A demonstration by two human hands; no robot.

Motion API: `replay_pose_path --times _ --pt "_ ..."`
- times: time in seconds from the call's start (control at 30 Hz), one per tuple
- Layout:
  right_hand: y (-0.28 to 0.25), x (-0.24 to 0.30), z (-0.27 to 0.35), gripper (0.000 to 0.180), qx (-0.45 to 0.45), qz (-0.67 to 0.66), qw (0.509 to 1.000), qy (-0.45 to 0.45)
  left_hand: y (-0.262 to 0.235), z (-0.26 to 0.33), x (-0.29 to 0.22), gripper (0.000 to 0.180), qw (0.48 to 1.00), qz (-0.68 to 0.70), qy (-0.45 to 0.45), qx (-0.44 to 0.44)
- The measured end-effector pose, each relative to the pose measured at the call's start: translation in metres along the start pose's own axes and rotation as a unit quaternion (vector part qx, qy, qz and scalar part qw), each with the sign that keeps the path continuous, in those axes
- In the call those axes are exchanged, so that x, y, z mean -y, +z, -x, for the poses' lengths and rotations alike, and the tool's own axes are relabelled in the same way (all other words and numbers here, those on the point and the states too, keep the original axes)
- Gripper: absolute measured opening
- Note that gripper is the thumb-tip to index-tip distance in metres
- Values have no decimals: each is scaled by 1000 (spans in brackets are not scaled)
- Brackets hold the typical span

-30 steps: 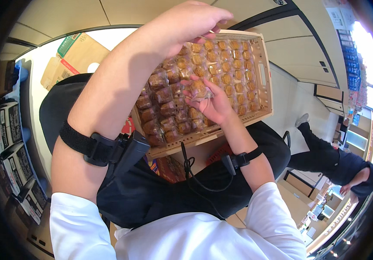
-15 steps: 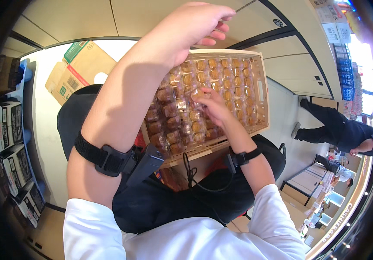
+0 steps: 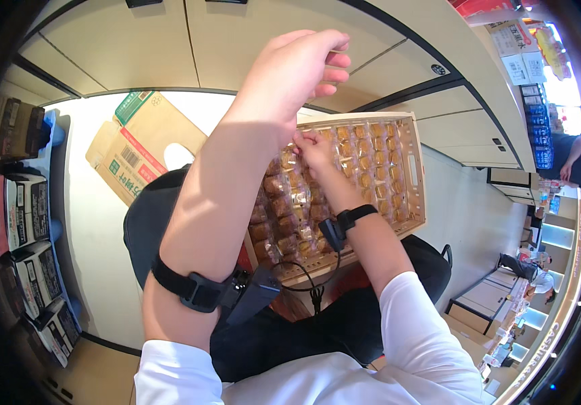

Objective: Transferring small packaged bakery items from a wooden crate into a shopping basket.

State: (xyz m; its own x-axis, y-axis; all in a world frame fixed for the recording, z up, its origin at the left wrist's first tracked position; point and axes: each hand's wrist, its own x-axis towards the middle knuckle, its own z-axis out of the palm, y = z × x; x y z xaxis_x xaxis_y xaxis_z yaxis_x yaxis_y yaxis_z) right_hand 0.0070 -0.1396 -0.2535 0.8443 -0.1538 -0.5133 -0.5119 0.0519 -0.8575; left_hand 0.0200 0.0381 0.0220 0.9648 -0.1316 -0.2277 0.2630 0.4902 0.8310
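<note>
"How are the arms held?"

"The left forearm (image 3: 236, 182) slants from the near left toward the far side, across the left part of the wooden crate (image 3: 412, 196). Its left hand (image 3: 300, 71) is past the crate's far-left corner, bent over to the right with the fingers loosely curled. The palm is turned away, so I cannot tell whether it grips anything."

"And the right hand (image 3: 315, 152)?"

"It reaches in from the near right, close by the left wrist, above the crate's far-left part. Thumb and fingers are drawn together; whether something sits between them I cannot tell. Each arm wears a black strap: the left strap (image 3: 192, 290) by the elbow, the right strap (image 3: 358, 214) on the forearm."

"Where are the wrapped pastries (image 3: 378, 145)?"

"In rows inside the crate, in clear film, below and around the right hand."

"Any print?"

"The flat cardboard (image 3: 159, 131), left of the crate, has a barcode, a red stripe and green lettering. Far left, shelved cartons (image 3: 27, 209) carry dark printed panels. A white carton (image 3: 523, 64) at the far right has small print, and a long sign (image 3: 548, 344) at the near right bears pale capitals."
</note>
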Motion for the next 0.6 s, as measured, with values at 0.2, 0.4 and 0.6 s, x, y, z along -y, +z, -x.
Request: replay_pose_path --times 0.2,0.4,0.6 --pt "3 -19 0 48 -155 341 913 -159 0 -8 4 27 1000 -6 -15 2" --pt "18 -6 24 45 -116 397 871 -266 2 -3 0 26 1000 -14 -12 2" --pt "21 7 27 42 -123 399 875 -246 9 -4 2 23 1000 -1 -15 -12"
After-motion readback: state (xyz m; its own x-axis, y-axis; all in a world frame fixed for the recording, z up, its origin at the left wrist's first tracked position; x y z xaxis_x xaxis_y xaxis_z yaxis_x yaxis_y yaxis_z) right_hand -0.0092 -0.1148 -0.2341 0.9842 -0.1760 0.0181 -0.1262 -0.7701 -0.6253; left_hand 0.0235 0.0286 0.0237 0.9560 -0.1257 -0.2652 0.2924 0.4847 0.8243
